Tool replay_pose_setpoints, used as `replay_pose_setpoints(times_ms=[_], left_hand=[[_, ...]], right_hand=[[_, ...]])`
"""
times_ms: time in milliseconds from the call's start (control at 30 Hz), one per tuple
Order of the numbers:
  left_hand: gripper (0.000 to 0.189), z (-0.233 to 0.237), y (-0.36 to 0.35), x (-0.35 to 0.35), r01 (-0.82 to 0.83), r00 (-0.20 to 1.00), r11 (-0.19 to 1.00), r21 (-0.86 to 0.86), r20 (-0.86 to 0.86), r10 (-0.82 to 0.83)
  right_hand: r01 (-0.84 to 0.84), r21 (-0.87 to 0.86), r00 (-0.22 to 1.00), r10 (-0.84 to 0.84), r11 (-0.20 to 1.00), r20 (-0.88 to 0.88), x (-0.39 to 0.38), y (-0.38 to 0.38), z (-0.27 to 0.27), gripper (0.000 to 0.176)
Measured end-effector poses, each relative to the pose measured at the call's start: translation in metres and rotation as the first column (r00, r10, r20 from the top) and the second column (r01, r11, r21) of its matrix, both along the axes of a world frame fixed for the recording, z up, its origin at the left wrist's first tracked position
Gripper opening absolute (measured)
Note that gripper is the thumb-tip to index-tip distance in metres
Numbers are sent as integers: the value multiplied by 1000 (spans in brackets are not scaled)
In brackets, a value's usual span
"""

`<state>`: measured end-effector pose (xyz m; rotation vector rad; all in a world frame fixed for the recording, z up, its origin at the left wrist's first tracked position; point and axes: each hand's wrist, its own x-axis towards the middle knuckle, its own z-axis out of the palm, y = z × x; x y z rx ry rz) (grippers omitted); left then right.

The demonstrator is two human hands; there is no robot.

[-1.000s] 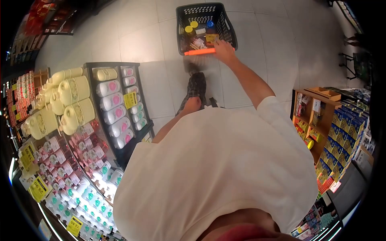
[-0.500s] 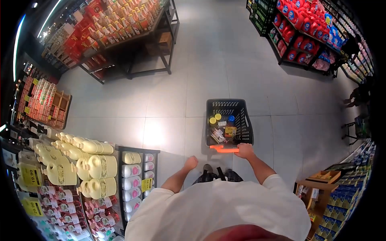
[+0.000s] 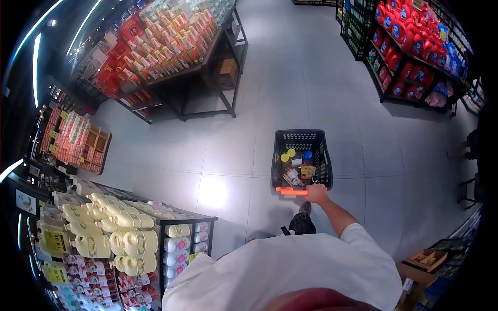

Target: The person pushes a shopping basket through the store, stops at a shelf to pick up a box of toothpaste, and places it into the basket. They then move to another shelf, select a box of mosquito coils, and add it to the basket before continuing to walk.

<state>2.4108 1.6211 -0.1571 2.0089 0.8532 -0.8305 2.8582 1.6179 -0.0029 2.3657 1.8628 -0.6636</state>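
My right hand (image 3: 316,193) is closed round the orange handle (image 3: 294,192) of a black shopping basket (image 3: 276,163) in front of me. Inside the basket lie two yellow-lidded containers (image 3: 288,154), a blue-lidded container (image 3: 308,154), a yellow box (image 3: 307,171) and a clear package (image 3: 292,178) whose contents I cannot make out. My left hand (image 3: 251,240) is almost wholly hidden by my white shirt, with only a sliver showing low in front of me; its fingers cannot be seen.
At left stands a shelf with cream jugs (image 3: 139,242) and white bottles (image 3: 176,243). A table of bottles (image 3: 179,44) is ahead left. Red detergent bottles (image 3: 399,31) fill a rack ahead right. A cardboard box (image 3: 428,259) stands at lower right. Grey floor (image 3: 280,88) runs ahead.
I have stepped forward, with one shoe now ahead under the basket. My left hand has swung back behind my shirt. The display table and shelves appear nearer; my right hand keeps the handle.
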Motion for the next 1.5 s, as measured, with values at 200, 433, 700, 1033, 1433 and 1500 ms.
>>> replay_pose_setpoints(times_ms=[200, 433, 700, 1033, 1433, 1500], left_hand=[[30, 58, 73, 135, -446, 895, 887, 118, 57, 442], [24, 134, 160, 303, -523, 801, 840, 143, 418, 428], [57, 186, 305, 461, -325, 762, 665, 672, 603, -237], [33, 142, 463, 573, 212, 925, 884, 417, 205, -318], [35, 149, 585, 670, 234, 938, 910, 343, 165, -304], [35, 148, 610, 691, 256, 936, 895, 366, 139, -324]], right_hand=[[-13, 33, 1000, 13, 999, -14, 64, 93, -5, 31], [-16, 128, 1000, 16, 992, -1, 127, 177, 2, 23], [41, 192, 999, -42, 980, 1, 186, 258, -5, 24], [72, -123, 997, -75, 990, -24, 246, 356, 15, 25], [116, -9, 993, -116, 993, -9, 334, 470, 10, 21], [105, 19, 994, -105, 994, -7, 353, 495, 3, 21]])
